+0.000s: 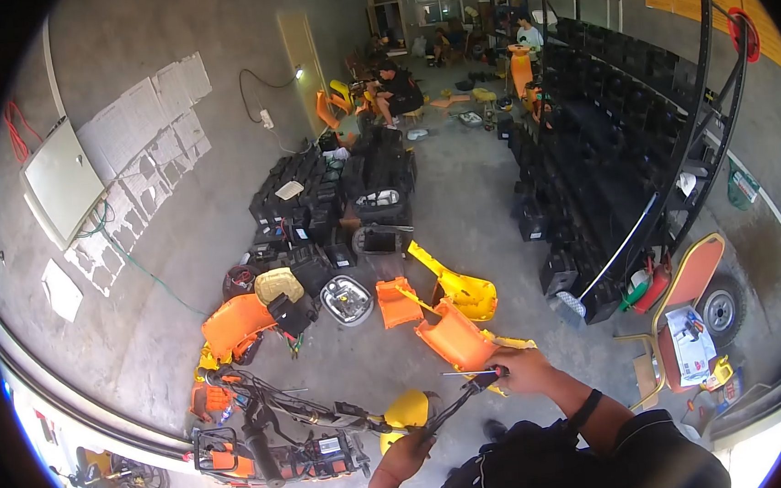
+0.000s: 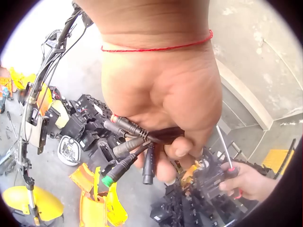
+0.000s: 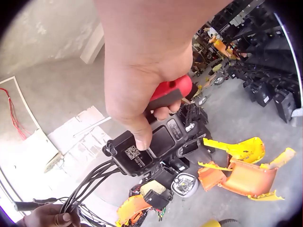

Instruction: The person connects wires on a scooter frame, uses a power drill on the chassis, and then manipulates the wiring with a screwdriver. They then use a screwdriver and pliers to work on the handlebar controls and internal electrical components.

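Note:
My left hand (image 1: pixel 404 456) grips a bundle of thin black cables (image 3: pixel 90 182). In the left wrist view several cable connectors (image 2: pixel 124 166), one green-tipped and one with a red ring, fan out from under its curled fingers. The cables run up into a flat black box (image 3: pixel 163 144) with a QR-code label. My right hand (image 1: pixel 521 369) holds that box, with the thumb pressed on its labelled face. The same hand grips a screwdriver (image 3: pixel 174 91) by its red and dark grey handle; the shaft points out to the left in the right wrist view.
A stripped scooter frame (image 1: pixel 263 433) with handlebars and a yellow round cover (image 1: pixel 407 410) stands in front on the left. Orange panels (image 1: pixel 453 335) and yellow panels (image 1: pixel 463 295) lie on the floor. Black boxes (image 1: pixel 300 196) stand in rows; a loaded rack (image 1: pixel 619 116) lines the right.

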Tool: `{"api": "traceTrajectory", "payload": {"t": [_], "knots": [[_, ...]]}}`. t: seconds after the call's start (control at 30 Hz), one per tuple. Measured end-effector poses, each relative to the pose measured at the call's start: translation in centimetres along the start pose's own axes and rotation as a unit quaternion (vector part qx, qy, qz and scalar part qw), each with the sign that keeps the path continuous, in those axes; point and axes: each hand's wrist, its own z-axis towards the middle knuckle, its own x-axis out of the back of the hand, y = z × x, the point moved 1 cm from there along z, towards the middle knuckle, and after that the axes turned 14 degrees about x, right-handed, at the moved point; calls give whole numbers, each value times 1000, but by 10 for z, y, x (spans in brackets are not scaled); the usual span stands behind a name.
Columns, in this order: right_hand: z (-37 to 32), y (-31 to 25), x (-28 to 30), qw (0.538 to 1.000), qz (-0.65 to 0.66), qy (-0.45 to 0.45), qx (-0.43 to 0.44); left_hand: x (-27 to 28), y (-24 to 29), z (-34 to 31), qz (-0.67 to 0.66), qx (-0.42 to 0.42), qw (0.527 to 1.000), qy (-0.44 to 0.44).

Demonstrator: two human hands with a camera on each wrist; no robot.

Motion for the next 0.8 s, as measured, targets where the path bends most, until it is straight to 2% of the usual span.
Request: {"api": "traceTrajectory", "payload": {"t": [0.07,0.17,0.2,0.23,0.27,0.3,0.33,0.37,0.4,0.43,0.47,0.53,0.57,0.6,0.67,0.73,0.77,0.8], "knots": [[1,4,-3,999,-4,28,25,-3,-4,5,-67,7,998,-14],[5,18,-21,999,35,9,-16,-2,-1,11,-91,17,996,10],[7,25,-35,997,33,70,0,-2,-3,13,-91,18,996,11],[10,28,-42,991,32,131,18,-2,-7,18,-211,53,976,4],[14,24,-39,991,33,130,21,-2,-14,23,-328,86,941,-2],[15,19,-35,989,72,133,8,-8,-37,33,-179,-147,966,114],[17,15,-32,984,111,136,-7,-11,-50,33,-179,-144,967,115],[16,14,-32,984,114,135,-8,-13,-62,32,-310,-16,948,75],[15,13,-33,989,116,92,-27,-17,-71,32,-430,112,895,32],[14,12,-34,991,119,47,-45,-22,-72,32,-526,177,832,-2],[14,9,-31,990,123,41,-47,-27,-79,34,-528,184,829,-2],[12,-2,-34,984,176,-30,-14,-46,-107,38,-388,190,900,54],[11,-5,-42,982,184,-41,-18,-50,-117,38,-527,205,824,33],[14,-7,-52,979,197,-54,-1,-52,-125,41,-652,213,728,15],[20,-17,-64,974,214,-71,16,-49,-115,41,-733,204,649,23],[27,-33,-71,952,286,-87,57,-37,-85,30,-774,206,599,17],[31,-41,-71,949,290,-106,66,-31,-70,25,-773,205,599,17],[35,-49,-73,947,293,-111,70,-35,-78,32,-787,187,587,16]]}}
